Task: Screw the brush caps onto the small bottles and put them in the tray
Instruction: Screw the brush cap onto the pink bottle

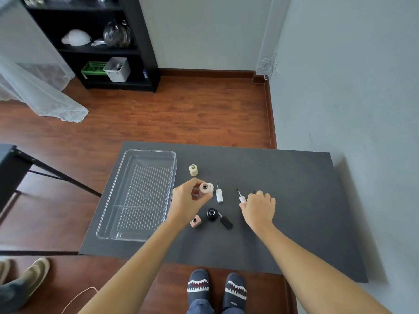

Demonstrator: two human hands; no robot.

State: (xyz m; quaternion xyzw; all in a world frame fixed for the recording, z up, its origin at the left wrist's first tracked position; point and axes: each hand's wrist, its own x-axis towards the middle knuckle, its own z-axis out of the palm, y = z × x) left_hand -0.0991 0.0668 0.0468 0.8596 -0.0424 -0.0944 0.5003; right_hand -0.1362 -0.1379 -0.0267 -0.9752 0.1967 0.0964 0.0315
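Observation:
My left hand [189, 199] holds a small pale pink bottle [204, 189] upright, its open neck facing up. My right hand [258, 206] is closed on a white brush cap [240, 196], whose brush tip sticks out up and to the left. On the dark table lie another white brush cap [219, 194] and a black brush cap [225, 222]. An open cream bottle [193, 170], a black bottle [212, 214] and a square pink bottle [195, 221] stand uncapped. The clear plastic tray [136, 236] sits at the left with nothing in it.
The dark table [294, 223] ends near my feet and runs to the wall on the right. A black stand [13, 168] is at the left. Another person's shoes [29, 275] are at bottom left. A black shelf unit [95, 41] stands across the wooden floor.

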